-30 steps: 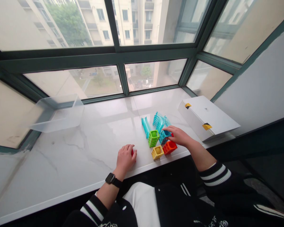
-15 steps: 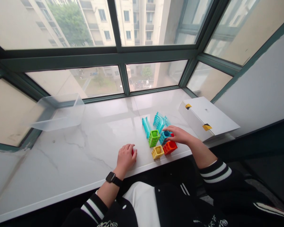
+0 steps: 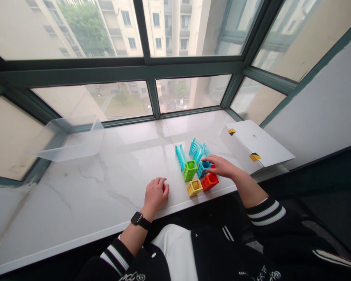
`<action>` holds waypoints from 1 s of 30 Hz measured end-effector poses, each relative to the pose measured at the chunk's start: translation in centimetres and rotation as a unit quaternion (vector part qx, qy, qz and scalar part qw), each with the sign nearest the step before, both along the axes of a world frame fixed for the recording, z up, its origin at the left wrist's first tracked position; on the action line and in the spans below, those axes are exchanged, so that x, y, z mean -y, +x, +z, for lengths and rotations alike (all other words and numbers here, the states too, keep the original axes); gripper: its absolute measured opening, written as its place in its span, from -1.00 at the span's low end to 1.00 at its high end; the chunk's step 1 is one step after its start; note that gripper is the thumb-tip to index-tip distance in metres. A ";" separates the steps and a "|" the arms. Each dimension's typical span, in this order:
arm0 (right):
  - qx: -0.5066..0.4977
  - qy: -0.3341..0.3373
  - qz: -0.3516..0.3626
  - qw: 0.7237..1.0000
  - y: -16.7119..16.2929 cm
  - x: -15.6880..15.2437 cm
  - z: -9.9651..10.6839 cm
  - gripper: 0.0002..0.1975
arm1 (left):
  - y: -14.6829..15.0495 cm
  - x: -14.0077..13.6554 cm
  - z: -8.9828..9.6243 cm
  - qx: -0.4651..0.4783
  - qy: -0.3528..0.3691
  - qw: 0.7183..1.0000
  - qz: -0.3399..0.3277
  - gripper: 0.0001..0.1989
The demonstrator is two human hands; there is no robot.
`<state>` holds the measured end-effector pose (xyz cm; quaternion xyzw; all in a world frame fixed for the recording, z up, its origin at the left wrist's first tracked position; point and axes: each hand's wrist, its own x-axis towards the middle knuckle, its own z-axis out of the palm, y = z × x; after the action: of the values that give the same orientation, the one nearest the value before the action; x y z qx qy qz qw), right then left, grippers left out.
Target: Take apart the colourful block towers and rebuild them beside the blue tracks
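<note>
My left hand [image 3: 156,193] rests on the white countertop with its fingers curled round a small red piece [image 3: 164,188], mostly covered by the fingers. My right hand [image 3: 219,166] is at the blue openwork block [image 3: 203,168], fingers bent round its right side. Under that hand shows a bit of another red piece [image 3: 213,166]. In front of the blue block lies a red-orange block [image 3: 210,181], tilted, beside a yellow block [image 3: 194,188] with a round hollow or ball inside. A green block [image 3: 190,171] stands upright to the left of the blue one.
Clear turquoise track pieces lie behind the blocks, a straight one [image 3: 180,157] and a curved one [image 3: 196,149]. A transparent plastic bin [image 3: 76,142] sits at the left by the window. On the right is a white box [image 3: 257,142] with yellow-black tabs. The countertop [image 3: 84,195] ends at its front edge.
</note>
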<state>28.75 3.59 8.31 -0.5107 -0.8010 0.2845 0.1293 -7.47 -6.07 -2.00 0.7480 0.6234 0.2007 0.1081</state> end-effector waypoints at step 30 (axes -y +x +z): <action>0.216 -0.062 -0.146 0.964 -5.4 1.2 0.6 -0.47 | 0.2 0.1 0.3 0.000 0.006 1.000 -0.006 -0.71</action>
<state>23.34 2.40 8.95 -0.6783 -0.7075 0.1947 -0.0381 -7.30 -6.17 -1.69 0.7527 0.6173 0.2038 0.1046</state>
